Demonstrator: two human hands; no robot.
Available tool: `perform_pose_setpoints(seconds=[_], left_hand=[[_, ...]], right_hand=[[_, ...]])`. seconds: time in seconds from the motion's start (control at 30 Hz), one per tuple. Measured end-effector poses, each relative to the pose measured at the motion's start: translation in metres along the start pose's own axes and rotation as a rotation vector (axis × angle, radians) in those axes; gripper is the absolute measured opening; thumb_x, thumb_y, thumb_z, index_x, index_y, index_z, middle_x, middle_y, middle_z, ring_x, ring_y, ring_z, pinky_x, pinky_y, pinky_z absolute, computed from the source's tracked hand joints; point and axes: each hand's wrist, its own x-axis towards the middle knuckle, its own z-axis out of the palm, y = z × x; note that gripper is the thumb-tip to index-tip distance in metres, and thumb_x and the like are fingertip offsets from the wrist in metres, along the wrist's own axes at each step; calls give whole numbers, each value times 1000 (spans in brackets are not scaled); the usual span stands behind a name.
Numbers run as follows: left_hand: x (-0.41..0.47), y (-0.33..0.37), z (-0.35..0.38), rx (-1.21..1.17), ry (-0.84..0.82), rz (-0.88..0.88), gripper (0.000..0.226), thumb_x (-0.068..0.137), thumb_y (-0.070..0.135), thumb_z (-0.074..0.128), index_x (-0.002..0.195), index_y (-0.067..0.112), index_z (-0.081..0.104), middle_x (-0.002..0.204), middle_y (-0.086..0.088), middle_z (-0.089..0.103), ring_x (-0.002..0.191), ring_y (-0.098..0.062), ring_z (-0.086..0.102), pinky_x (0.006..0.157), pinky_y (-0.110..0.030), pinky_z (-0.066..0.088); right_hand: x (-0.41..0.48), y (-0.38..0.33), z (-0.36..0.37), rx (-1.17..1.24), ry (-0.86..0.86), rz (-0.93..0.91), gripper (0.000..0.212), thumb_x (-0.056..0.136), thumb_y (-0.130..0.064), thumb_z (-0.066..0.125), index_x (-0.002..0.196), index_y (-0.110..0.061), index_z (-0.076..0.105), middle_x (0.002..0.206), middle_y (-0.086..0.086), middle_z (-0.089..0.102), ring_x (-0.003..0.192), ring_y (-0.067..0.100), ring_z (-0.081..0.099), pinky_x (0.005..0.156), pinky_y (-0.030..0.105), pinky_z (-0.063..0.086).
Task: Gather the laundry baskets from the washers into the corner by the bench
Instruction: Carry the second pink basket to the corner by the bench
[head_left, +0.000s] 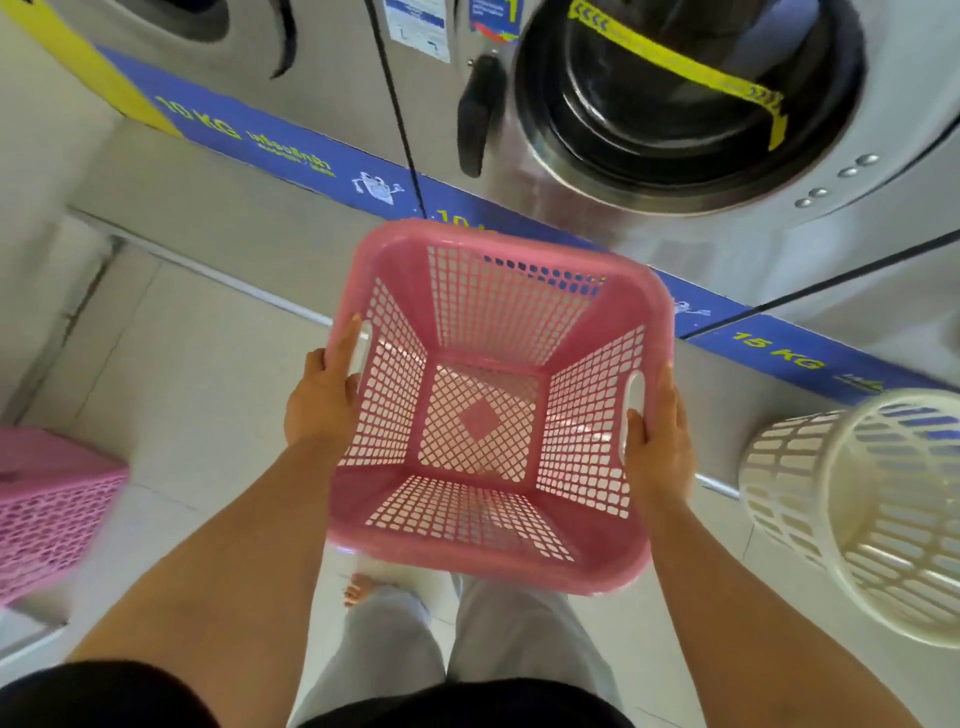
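I hold an empty pink square laundry basket (488, 415) in front of me, off the floor, its open top facing me. My left hand (324, 400) grips its left handle slot and my right hand (657, 436) grips the right one. A white round slatted basket (862, 509) stands on the floor at the right, in front of a washer. Part of another pink basket (47, 509) shows at the left edge.
A row of steel front-loading washers (675, 104) on a blue-striped plinth (291, 150) runs across the top. The nearest washer's door is open, with a yellow strap across the drum. Pale tiled floor (208, 389) lies below. My bare foot (358, 590) is under the basket.
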Motion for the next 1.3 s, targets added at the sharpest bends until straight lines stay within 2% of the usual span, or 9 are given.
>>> perform_pose_setpoints(seconds=[0.17,0.3,0.47,0.67,0.8,0.97,1.07,1.2,1.3], left_hand=[[-53,-69,-33,-75,140,-163,68,98,20,43,148,50,7,125,-13,48,86,-35,63,61,-39,51],[-104,-128,-64,-149,257,-293,67,98,17,45,149,48,13,125,-14,48,86,-36,62,63,-43,52],[-167,-209,-101,-260,440,-357,67,95,10,46,149,43,24,123,-17,50,88,-34,59,73,-47,52],[-228,-311,-138,-278,646,-497,65,96,11,47,147,46,27,115,-16,53,79,-25,54,57,-35,45],[-263,-366,-164,-246,779,-618,63,96,14,46,145,48,28,123,-13,53,88,-34,60,55,-35,41],[-296,-429,-206,-297,972,-720,68,92,9,44,143,52,30,134,-5,48,100,-30,61,62,-41,49],[-309,-468,-230,-286,1121,-782,66,92,11,43,142,53,31,128,-7,52,95,-29,59,57,-35,43],[-316,-515,-258,-258,1287,-878,63,92,13,42,144,47,33,118,-8,55,94,-31,56,62,-39,42],[-318,-548,-275,-274,1346,-941,63,91,15,41,146,45,32,119,-9,54,97,-32,55,69,-42,46]], right_hand=[[-35,-59,15,-42,-68,-167,71,94,-18,45,150,-48,12,155,-5,33,125,31,52,91,44,48],[-77,-114,32,-59,-98,-312,70,96,-18,45,151,-46,13,157,-7,29,123,32,53,89,45,49],[-144,-178,66,46,-128,-486,55,102,-36,39,151,-45,16,158,-12,25,137,14,40,97,36,43],[-225,-250,115,59,-154,-657,59,101,-26,42,153,-37,16,160,-5,24,139,17,36,100,38,42],[-269,-306,148,128,-188,-805,58,101,-29,40,152,-40,15,159,-5,25,140,14,35,98,37,42],[-323,-392,187,225,-176,-924,54,102,-38,38,149,-45,14,158,-8,29,134,4,30,94,38,44],[-353,-443,210,302,-199,-1022,55,102,-31,40,151,-38,18,158,-4,29,138,4,27,97,21,33],[-392,-510,237,371,-240,-1142,54,102,-20,42,153,-21,25,158,5,29,142,11,28,94,0,18],[-419,-557,260,436,-264,-1223,53,101,-13,45,151,-11,29,156,12,31,136,-2,25,88,-14,13]])
